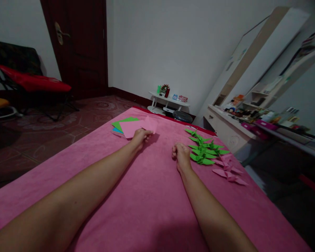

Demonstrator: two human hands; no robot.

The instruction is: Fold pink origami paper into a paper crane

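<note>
My left hand [141, 138] pinches a pink sheet of paper [149, 123] by its near corner. Just behind and left of that sheet lies a stack of square papers, with a pink square [128, 128] on top and a green sheet [117, 125] and a blue sheet [117, 130] showing at its edges. My right hand [182, 154] rests on the pink cloth [147, 196], fingers curled into a fist, with nothing visible in it. Close to its right sit several green folded paper cranes [202, 150]. Nearer to me are pink folded paper cranes [229, 173].
Beyond the cloth's far edge stands a low white shelf [169, 99] with small items, beside a dark round object [182, 116]. A cluttered white dressing table [225, 122] is on the right. A red folding chair [34, 80] and a wooden door [78, 45] are on the left.
</note>
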